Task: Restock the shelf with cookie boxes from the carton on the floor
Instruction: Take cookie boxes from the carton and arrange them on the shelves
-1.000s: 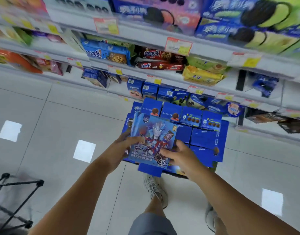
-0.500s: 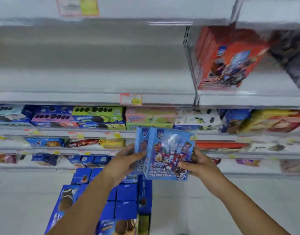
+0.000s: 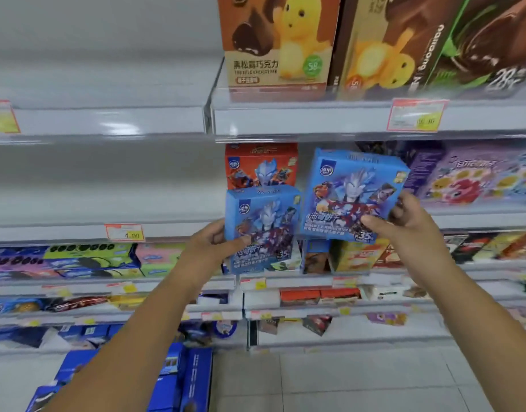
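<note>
I hold two light blue cookie boxes with a silver hero printed on the front, raised before a grey shelf. My left hand (image 3: 209, 245) grips the lower box (image 3: 263, 221) by its left edge. My right hand (image 3: 404, 227) grips the higher box (image 3: 355, 188) at its lower right corner. Behind them an orange box of the same brand (image 3: 260, 165) stands on the shelf (image 3: 166, 230). The shelf's left part is bare. The carton on the floor (image 3: 178, 379) shows at the bottom left, full of dark blue packs.
Brown chocolate boxes (image 3: 276, 46) stand on the shelf above. A purple box (image 3: 475, 173) stands right of my boxes. Lower shelves carry many cookie packs (image 3: 86, 260). Price tags (image 3: 416, 114) hang on the shelf rails. Tiled floor (image 3: 345, 382) lies at the bottom right.
I have lifted the boxes from the carton up to shelf height. They were held together as one stack; now each hand has its own box, the right one higher.
</note>
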The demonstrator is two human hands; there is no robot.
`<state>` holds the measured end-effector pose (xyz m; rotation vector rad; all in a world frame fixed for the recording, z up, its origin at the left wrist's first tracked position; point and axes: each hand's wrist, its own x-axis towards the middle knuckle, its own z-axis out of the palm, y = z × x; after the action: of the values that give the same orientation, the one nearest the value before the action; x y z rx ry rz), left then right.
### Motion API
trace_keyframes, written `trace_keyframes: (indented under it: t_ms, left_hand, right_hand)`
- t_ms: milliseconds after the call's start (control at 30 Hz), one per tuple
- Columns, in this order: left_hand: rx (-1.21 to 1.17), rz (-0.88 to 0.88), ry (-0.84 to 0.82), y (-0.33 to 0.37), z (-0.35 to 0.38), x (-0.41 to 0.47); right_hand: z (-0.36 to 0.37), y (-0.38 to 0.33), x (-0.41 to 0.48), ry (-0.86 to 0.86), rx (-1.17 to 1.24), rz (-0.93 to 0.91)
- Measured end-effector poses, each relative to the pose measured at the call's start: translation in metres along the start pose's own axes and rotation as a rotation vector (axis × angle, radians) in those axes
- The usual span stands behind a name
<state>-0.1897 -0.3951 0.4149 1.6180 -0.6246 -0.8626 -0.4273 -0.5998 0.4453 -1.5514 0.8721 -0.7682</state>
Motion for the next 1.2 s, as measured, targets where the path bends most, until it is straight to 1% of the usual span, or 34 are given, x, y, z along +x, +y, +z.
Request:
trace_keyframes:
  t_ms: [100, 200, 300, 500, 633, 700, 800, 867, 933, 967, 1067, 1100, 1133, 1200]
  left_hand:
    - [0.017, -0.003, 0.015, 0.003, 0.0, 0.006]
    - [0.018, -0.004, 0.019, 0.001, -0.002, 0.009]
    - [-0.008, 0.001, -0.001, -0.003, -0.003, 0.007]
    - [-0.059, -0.026, -0.01, -0.01, -0.008, 0.005]
    - [-0.071, -0.021, -0.012, -0.009, -0.006, 0.004]
    - [-0.064, -0.019, -0.023, -0.007, -0.003, 0.003]
    - [-0.072, -0.019, -0.043, -0.003, 0.001, 0.0]
    - [-0.088, -0.021, -0.061, -0.001, 0.004, -0.002]
    - [-0.094, -0.013, -0.089, 0.001, 0.009, -0.004]
    - [-0.089, -0.005, -0.105, 0.003, 0.011, -0.004]
    - [-0.069, 0.015, -0.164, 0.009, 0.022, -0.001]
    - [-0.076, 0.024, -0.182, 0.012, 0.027, -0.001]
    - [-0.086, 0.031, -0.195, 0.015, 0.032, 0.0]
    - [-0.085, 0.04, -0.226, 0.018, 0.041, 0.0]
  right_hand:
    - [-0.003, -0.006, 0.036, 0.063, -0.07, -0.115]
    - [0.004, 0.001, 0.072, 0.077, -0.227, -0.186]
    - [0.014, 0.016, 0.097, 0.046, -0.364, -0.169]
    - [0.029, 0.023, 0.132, 0.053, -0.466, -0.169]
    - [0.038, 0.023, 0.146, 0.065, -0.492, -0.189]
    - [0.04, 0.021, 0.15, 0.06, -0.514, -0.136]
    - [0.04, 0.013, 0.144, 0.049, -0.48, -0.055]
    - [0.038, 0.006, 0.119, 0.091, -0.428, -0.092]
    - [0.034, 0.001, 0.074, 0.109, -0.275, -0.17]
    - [0.034, 0.0, 0.046, 0.054, -0.222, -0.159]
    - [0.037, 0.002, -0.016, -0.305, -0.182, -0.015]
    - [0.036, 0.008, -0.021, -0.36, -0.189, 0.002]
    - [0.035, 0.011, -0.022, -0.354, -0.197, 0.001]
    - [0.03, 0.012, -0.014, -0.281, -0.216, -0.004]
